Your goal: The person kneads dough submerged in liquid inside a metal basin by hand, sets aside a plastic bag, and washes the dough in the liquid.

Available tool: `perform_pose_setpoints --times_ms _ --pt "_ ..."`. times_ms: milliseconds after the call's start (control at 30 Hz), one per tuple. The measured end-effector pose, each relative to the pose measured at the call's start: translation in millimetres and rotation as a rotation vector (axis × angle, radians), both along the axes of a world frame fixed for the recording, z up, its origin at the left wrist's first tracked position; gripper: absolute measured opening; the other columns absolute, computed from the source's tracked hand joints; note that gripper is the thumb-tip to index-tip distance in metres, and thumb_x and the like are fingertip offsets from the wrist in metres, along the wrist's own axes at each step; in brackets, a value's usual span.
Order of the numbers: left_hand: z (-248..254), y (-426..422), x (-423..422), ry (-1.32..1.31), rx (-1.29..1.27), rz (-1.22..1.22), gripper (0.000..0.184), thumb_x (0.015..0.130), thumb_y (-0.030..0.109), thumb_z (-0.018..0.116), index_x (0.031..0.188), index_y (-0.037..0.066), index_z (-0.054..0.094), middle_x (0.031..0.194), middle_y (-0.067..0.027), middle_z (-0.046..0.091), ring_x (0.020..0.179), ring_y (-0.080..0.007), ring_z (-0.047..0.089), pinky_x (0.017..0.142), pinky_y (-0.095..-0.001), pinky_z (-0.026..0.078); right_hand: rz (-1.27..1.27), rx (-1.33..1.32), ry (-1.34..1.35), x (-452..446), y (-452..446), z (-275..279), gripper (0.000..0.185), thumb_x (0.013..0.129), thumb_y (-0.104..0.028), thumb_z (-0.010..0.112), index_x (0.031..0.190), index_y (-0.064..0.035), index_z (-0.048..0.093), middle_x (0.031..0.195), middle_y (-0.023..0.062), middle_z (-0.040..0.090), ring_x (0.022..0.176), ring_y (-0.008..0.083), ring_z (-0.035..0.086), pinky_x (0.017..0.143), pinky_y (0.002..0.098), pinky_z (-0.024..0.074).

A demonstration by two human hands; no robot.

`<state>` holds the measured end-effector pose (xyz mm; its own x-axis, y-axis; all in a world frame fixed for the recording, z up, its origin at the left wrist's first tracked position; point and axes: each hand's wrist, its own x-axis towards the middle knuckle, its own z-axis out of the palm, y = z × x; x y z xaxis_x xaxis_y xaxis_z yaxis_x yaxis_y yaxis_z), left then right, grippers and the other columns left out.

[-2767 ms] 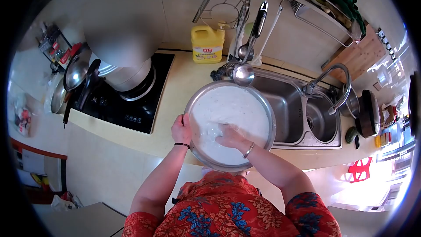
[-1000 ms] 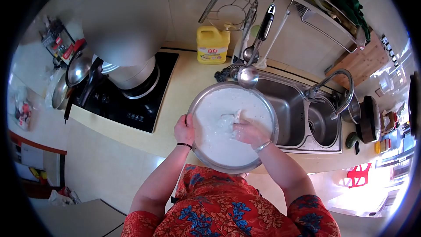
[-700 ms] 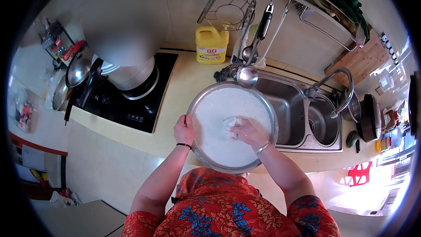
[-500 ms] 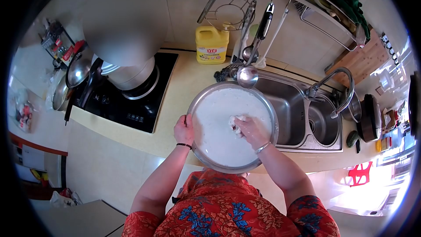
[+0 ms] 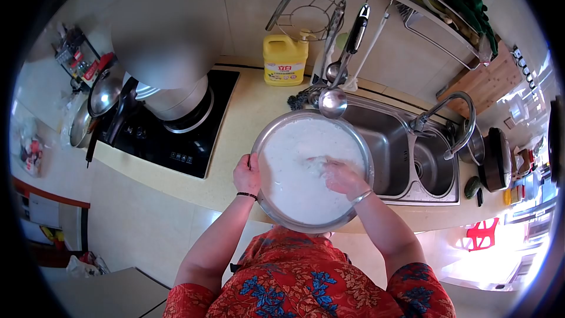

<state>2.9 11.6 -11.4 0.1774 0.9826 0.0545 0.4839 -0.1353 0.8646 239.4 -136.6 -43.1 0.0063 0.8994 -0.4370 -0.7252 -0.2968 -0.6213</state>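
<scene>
White, cloudy liquid (image 5: 294,135) fills much of a wide steel basin (image 5: 368,165) in the head view. The basin is at the near edge of the counter (image 5: 235,123), between the black cooktop (image 5: 194,156) on the left and the sink (image 5: 376,132) on the right; its near rim seems to overhang. Working by hand in it should go best with slow, low strokes, the fingers kept under the surface so nothing splashes over the rim — and with firm pressure on the left side, since an overhanging basin could shift or tip.

Of the two hands, the left hand (image 5: 247,175) grips the left rim, thumb at the top edge, the other fingers mostly hidden. The right hand (image 5: 346,180) reaches in right of the basin's middle, fingertips in the liquid and blurred. Something pale shows just beyond them — whether it is held, or how far those fingers are open, I cannot tell.
</scene>
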Motion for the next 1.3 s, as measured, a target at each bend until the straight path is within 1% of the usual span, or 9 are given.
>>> perform_pose_setpoints --times_ms 167,267,400,600,800,867,1000,1167,1300 --pt "3.9 -0.7 0.0 0.031 -0.036 -0.003 0.034 0.086 0.036 0.046 0.083 0.005 0.06 0.065 -0.0153 0.057 0.06 -0.0302 0.056 0.055 -0.0379 0.043 0.028 0.042 -0.245 -27.4 2.3 53.6 0.041 0.073 0.004 0.048 0.113 -0.0037 0.051 0.093 0.0053 0.058 0.077 0.0137 0.057 0.068 0.024 0.0452" --pt "1.5 -1.1 0.3 0.007 0.011 -0.001 0.034 0.086 0.036 0.046 0.083 0.005 0.06 0.065 -0.0153 0.057 0.06 -0.0302 0.056 0.055 -0.0379 0.043 0.111 -0.023 -0.678 -31.5 2.8 72.9 0.041 0.07 0.006 0.051 0.109 -0.0034 0.053 0.092 0.0052 0.058 0.08 0.0126 0.057 0.07 0.0238 0.0452" --pt "7.0 -2.6 0.4 -0.011 0.001 -0.012 0.032 0.086 0.03 0.048 0.084 0.0 0.058 0.064 -0.0144 0.056 0.057 -0.0234 0.052 0.056 -0.0327 0.042 0.08 0.089 -0.659 -27.8 3.2 54.2 0.037 0.069 0.006 0.054 0.105 -0.0009 0.053 0.094 0.0036 0.059 0.085 0.0129 0.057 0.075 0.0255 0.0451" --pt "3.8 -1.4 0.5 0.015 0.01 0.002 0.036 0.086 0.037 0.045 0.082 0.005 0.06 0.065 -0.0156 0.058 0.062 -0.031 0.057 0.056 -0.0387 0.044 0.075 0.067 -0.894 -31.0 4.6 53.5 0.026 0.067 -0.001 0.061 0.093 -0.001 0.061 0.084 0.0041 0.062 0.077 0.0126 0.058 0.07 0.0249 0.0454" --pt "3.6 -1.0 0.0 0.022 -0.018 -0.003 0.036 0.086 0.037 0.045 0.082 0.005 0.059 0.065 -0.0162 0.057 0.062 -0.0311 0.056 0.056 -0.0395 0.043 0.452 -0.161 -1.729 -38.4 5.3 76.1 0.026 0.069 -0.018 0.063 0.091 -0.0057 0.063 0.092 0.0103 0.062 0.092 0.0227 0.057 0.079 0.0348 0.0449" --pt "4.7 -1.2 0.3 0.009 -0.023 -0.004 0.036 0.085 0.038 0.045 0.082 0.005 0.059 0.065 -0.0162 0.057 0.061 -0.0315 0.056 0.056 -0.0398 0.043 0.367 0.114 -2.127 -39.8 0.2 65.1 0.031 0.068 -0.022 0.062 0.094 -0.0056 0.062 0.101 0.0176 0.057 0.108 0.0275 0.046 0.081 0.039 0.044" --pt "-2.8 0.8 0.1 0.011 0.0 0.007 0.035 0.085 0.037 0.046 0.082 0.005 0.059 0.065 -0.016 0.057 0.061 -0.0318 0.056 0.056 -0.0397 0.043 0.526 -0.053 -2.169 -47.8 3.8 70.7 0.03 0.068 -0.016 0.059 0.096 -0.0053 0.06 0.106 0.0212 0.053 0.12 0.0264 0.034 0.083 0.04 0.0436" --pt "1.0 -0.8 0.9 0.006 0.004 0.005 0.034 0.086 0.036 0.046 0.082 0.004 0.059 0.065 -0.016 0.056 0.06 -0.0314 0.055 0.055 -0.0389 0.043 0.655 -0.191 -1.889 -32.0 23.0 37.4 0.024 0.069 -0.01 0.054 0.09 -0.0026 0.061 0.088 0.0178 0.06 0.086 0.0284 0.059 0.072 0.0383 0.0475" --pt "2.9 -1.4 0.6 0.005 0.005 -0.003 0.033 0.086 0.035 0.046 0.082 0.004 0.059 0.064 -0.0158 0.056 0.059 -0.0305 0.055 0.054 -0.038 0.043 0.876 -0.284 -1.922 -27.4 39.4 -2.1 0.017 0.071 -0.009 0.051 0.08 -0.0054 0.064 0.076 0.014 0.062 0.075 0.028 0.061 0.07 0.0373 0.0477"
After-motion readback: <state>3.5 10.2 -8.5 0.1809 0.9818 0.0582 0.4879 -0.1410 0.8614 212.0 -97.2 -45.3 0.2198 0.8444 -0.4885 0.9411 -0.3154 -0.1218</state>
